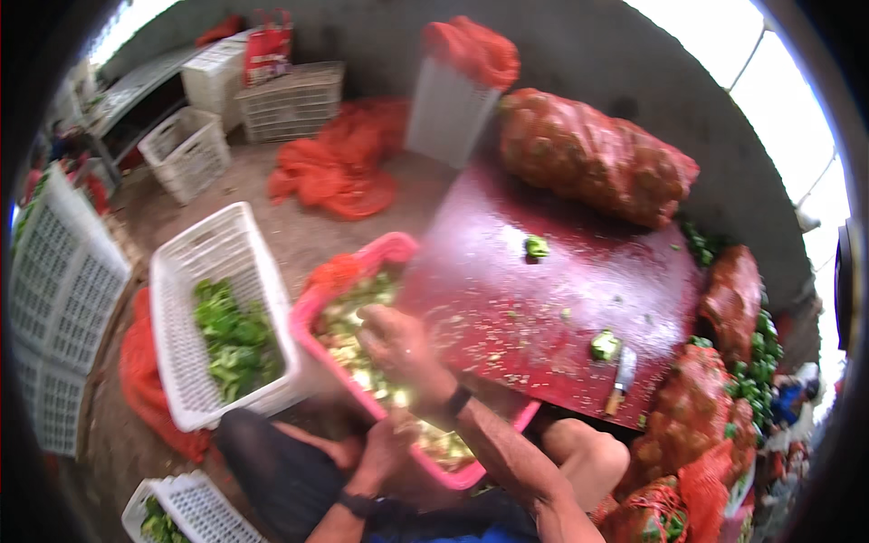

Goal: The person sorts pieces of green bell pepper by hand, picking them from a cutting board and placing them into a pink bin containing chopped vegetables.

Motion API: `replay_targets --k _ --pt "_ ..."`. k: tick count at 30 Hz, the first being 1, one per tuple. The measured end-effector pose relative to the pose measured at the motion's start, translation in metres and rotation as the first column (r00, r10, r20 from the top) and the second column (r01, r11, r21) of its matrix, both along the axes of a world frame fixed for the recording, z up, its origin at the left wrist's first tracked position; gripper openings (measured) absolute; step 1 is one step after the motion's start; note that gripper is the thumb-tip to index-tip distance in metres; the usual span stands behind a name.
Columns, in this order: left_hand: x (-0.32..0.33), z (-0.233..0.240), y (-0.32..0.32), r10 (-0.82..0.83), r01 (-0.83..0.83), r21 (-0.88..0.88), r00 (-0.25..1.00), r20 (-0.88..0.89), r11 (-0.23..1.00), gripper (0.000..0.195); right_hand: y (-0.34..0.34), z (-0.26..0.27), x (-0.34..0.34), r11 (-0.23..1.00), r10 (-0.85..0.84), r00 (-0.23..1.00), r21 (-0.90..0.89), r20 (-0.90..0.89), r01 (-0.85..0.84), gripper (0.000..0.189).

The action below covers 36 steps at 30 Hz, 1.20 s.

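Note:
Over a pink plastic tub (461, 479) filled with pale green and whitish vegetable scraps, my right hand (397, 343) is closed-looking but blurred; whether it holds anything cannot be made out. Nearer to me, my left hand (397, 434) is at the tub's near left rim, its fingers blurred too. Left of the tub, a white plastic crate (166, 339) holds cut green peppers (234, 332). On the red board (489, 271) to the right lie a knife with a wooden handle (622, 377), a green pepper piece (604, 345) beside its blade, another piece (536, 247) farther back, and scattered seeds.
A full red mesh sack (590, 153) lies at the board's back edge; more sacks (686, 400) and green peppers (759, 366) line its right. Red netting (339, 170) and white crates (187, 153) stand behind. Another crate (204, 509) is at the lower left.

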<state>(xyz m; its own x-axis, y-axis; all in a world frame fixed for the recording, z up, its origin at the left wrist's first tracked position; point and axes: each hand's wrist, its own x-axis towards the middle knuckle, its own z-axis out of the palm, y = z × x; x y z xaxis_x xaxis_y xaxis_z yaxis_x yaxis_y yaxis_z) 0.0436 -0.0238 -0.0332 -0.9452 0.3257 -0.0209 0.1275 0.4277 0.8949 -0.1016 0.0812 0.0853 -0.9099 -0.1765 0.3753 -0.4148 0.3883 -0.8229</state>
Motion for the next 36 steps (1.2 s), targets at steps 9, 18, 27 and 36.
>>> replay_targets --k 9,18,27,36 --pt "-0.01 0.059 0.032 0.01 -0.063 0.18 0.959 0.283 0.982 0.028 0.293 -0.069 -0.071 0.62 -0.673 0.733 0.465 -0.098 0.632 0.015" --pt "-0.021 0.051 0.037 -0.06 -0.021 0.157 0.866 0.496 0.987 0.032 0.358 -0.089 -0.153 0.465 -0.598 0.734 0.607 -0.321 0.644 0.013" --pt "-0.026 0.057 0.065 -0.083 -0.188 0.282 0.68 0.729 0.941 0.028 0.341 -0.076 -0.144 0.53 -0.617 0.77 0.638 -0.16 0.558 0.023" --pt "-0.024 0.039 0.069 -0.015 -0.642 0.535 0.633 0.774 0.55 0.049 0.177 -0.056 0.041 0.948 -0.03 0.902 0.299 0.43 -0.11 0.027"
